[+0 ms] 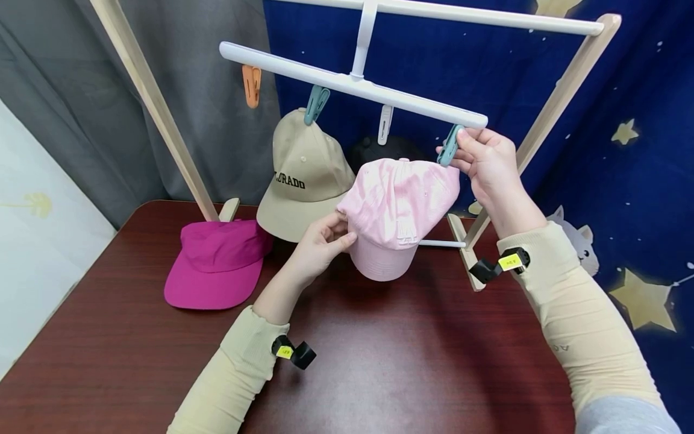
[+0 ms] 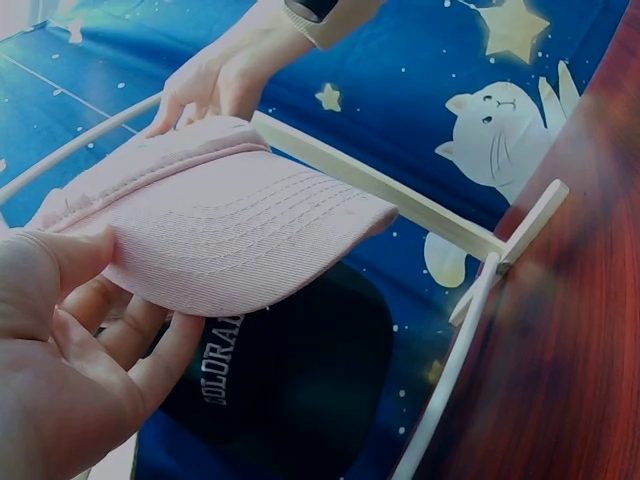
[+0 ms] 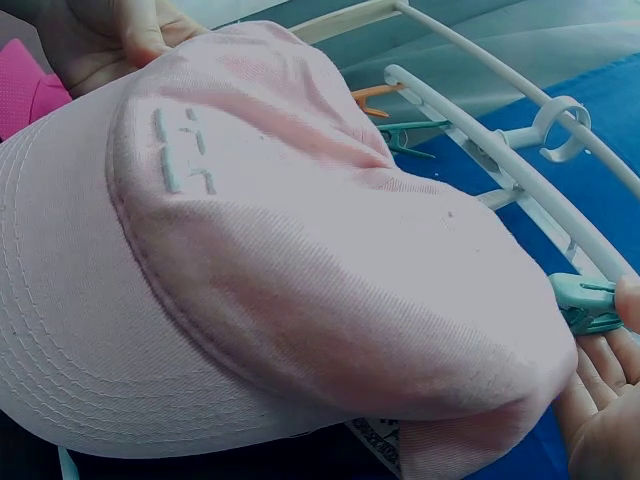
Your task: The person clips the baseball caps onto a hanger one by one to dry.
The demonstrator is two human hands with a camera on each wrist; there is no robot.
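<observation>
A pink baseball cap (image 1: 398, 196) hangs tilted beneath the right end of a white hanger bar (image 1: 352, 85), brim downward. My left hand (image 1: 325, 241) holds it at the left side, near where brim and crown meet; in the left wrist view the thumb lies on top of the brim (image 2: 240, 235) with fingers beneath. At the bar's right end, my right hand (image 1: 490, 160) pinches a teal clothespin (image 1: 449, 146). The right wrist view shows that clothespin (image 3: 585, 300) right at the crown's edge, thumb on its outer end.
A beige cap (image 1: 303, 163) hangs from another teal clothespin (image 1: 317, 103). Orange (image 1: 252, 85) and white (image 1: 385, 125) clothespins dangle from the bar. Behind is a black cap (image 2: 290, 390). A magenta cap (image 1: 217, 259) lies on the brown table (image 1: 390, 361). Wooden posts (image 1: 569, 84) flank the rack.
</observation>
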